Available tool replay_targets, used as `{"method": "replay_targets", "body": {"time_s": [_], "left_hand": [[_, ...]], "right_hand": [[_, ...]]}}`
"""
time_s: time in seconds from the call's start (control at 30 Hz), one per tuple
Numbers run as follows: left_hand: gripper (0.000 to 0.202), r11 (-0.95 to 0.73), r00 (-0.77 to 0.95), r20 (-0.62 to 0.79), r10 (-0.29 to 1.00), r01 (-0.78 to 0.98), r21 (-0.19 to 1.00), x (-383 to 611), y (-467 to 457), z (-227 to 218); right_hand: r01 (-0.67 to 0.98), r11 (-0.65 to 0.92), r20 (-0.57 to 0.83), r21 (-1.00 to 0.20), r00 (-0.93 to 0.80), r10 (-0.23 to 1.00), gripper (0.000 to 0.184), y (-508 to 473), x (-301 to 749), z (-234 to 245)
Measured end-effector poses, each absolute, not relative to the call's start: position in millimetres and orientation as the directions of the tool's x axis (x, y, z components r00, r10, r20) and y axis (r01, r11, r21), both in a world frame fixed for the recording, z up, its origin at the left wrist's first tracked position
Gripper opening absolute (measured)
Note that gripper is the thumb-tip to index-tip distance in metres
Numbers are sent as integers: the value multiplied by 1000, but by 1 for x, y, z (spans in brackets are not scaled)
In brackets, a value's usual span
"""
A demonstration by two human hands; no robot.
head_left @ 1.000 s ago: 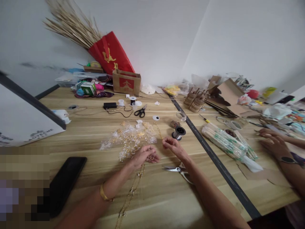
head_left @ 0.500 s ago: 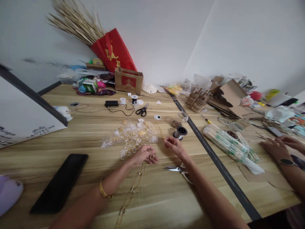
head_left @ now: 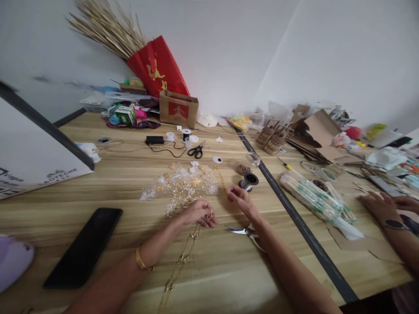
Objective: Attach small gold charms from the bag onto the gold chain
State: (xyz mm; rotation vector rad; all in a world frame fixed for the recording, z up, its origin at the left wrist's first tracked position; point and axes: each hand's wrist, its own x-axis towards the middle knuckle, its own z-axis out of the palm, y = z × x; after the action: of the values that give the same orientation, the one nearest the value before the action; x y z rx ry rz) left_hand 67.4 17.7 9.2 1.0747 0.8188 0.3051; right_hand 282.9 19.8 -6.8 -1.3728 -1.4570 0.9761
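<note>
The gold chain (head_left: 183,258) lies along the near tabletop (head_left: 131,187), running up to your left hand (head_left: 199,213), whose fingers are loosely curled; I cannot tell whether they grip it. Your right hand (head_left: 241,199) has its fingertips drawn narrow, anything between them too small to see; perhaps they are raised that way for fine handling. A short strand (head_left: 220,176) lies just beyond them. Clear packets (head_left: 191,176) of gold and clear pieces spread left of it, probably to stay within reach, like the spool (head_left: 248,181) on the right and the pale-handled scissors (head_left: 240,231) by your right forearm. Farther right, a clear bag (head_left: 310,196) holds thin sticks. At the far left, a red bag (head_left: 172,65) holds dried stalks (head_left: 108,30); the paper bag (head_left: 179,111) before it hides its contents.
</note>
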Motion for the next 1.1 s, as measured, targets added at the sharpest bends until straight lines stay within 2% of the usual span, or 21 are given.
{"method": "replay_targets", "body": {"time_s": [0.67, 0.9, 1.0, 1.1], "left_hand": [[35, 477, 659, -431, 616, 123, 870, 60, 17, 12], [31, 432, 608, -427, 669, 149, 889, 52, 13, 14], [31, 408, 587, -414, 696, 151, 900, 48, 12, 14], [32, 377, 578, -392, 715, 154, 913, 45, 10, 13]], "right_hand": [[378, 77, 95, -923, 30, 995, 31, 19, 283, -7], [427, 77, 146, -901, 131, 980, 32, 11, 278, 9], [475, 144, 190, -868, 51, 980, 27, 2, 266, 19], [536, 225, 196, -814, -111, 974, 24, -6, 251, 24]]}}
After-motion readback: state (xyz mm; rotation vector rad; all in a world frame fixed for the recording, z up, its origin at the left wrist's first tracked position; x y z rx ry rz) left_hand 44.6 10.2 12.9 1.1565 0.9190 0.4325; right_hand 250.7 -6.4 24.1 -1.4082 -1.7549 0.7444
